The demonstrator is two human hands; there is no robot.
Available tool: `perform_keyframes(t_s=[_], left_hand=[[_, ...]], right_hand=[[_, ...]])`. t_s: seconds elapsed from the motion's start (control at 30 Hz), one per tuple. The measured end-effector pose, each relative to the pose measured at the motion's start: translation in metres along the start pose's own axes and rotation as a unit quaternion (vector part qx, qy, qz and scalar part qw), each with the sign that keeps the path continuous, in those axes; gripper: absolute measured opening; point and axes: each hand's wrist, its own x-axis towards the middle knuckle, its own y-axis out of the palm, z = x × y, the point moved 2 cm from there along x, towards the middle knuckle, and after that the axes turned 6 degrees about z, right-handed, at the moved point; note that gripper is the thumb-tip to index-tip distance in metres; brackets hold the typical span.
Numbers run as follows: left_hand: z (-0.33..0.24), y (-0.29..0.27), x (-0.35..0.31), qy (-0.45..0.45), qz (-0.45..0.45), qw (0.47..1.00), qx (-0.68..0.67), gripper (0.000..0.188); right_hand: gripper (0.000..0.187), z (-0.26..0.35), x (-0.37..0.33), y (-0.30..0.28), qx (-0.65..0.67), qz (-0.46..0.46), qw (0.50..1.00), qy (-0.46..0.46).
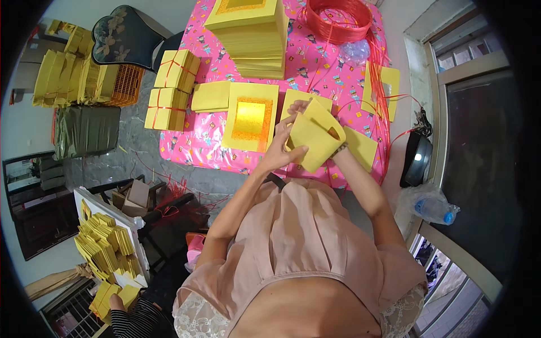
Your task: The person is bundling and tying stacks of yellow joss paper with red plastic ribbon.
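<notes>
Over the near edge of the table I hold a folded sheaf of yellow joss paper [313, 141], tilted, with a gap between its layers at the right. My left hand [280, 145] is closed on its left side, the thumb on the front face. My right hand [340, 147] grips from behind at the right; the paper hides most of its fingers. Flat beside them lies joss paper with a gold foil patch [252, 118] bordered in orange. More yellow paper [360, 147] lies under and to the right of my hands.
A tall stack of joss paper [253, 48] stands at the back on the pink patterned tablecloth [211, 143]. Red-tied bundles [167, 108] sit at left. A red strapping coil [338, 28] trails strands down the right side. At lower left, another person's hand [116, 303] holds yellow paper.
</notes>
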Motion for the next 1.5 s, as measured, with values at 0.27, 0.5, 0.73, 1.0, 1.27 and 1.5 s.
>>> perform_keyframes(t_s=[0.27, 0.5, 0.73, 1.0, 1.27, 1.5], left_hand=[[0.002, -0.009, 0.001, -0.178, 0.112, 0.957, -0.200, 0.059], [0.009, -0.010, 0.004, -0.240, 0.001, 0.926, -0.292, 0.042], [0.010, -0.009, 0.020, -0.276, -0.036, 0.913, -0.299, 0.038], [0.007, -0.013, 0.027, -0.282, -0.073, 0.909, -0.297, 0.040], [0.007, -0.013, 0.031, -0.300, -0.025, 0.885, -0.356, 0.045], [-0.002, -0.012, 0.036, -0.299, 0.015, 0.887, -0.353, 0.032]], right_hand=[[0.050, -0.009, -0.024, 0.004, 0.040, 0.063, 0.996, 0.054], [0.069, 0.023, -0.048, 0.019, 0.009, -0.180, 0.980, 0.088], [0.058, 0.029, -0.065, 0.035, -0.261, -0.159, 0.948, 0.082], [0.054, 0.035, -0.062, 0.047, -0.256, -0.180, 0.948, 0.065], [0.051, 0.030, -0.064, 0.035, -0.241, -0.183, 0.951, 0.064], [0.049, 0.032, -0.063, 0.038, -0.244, -0.186, 0.950, 0.063]])
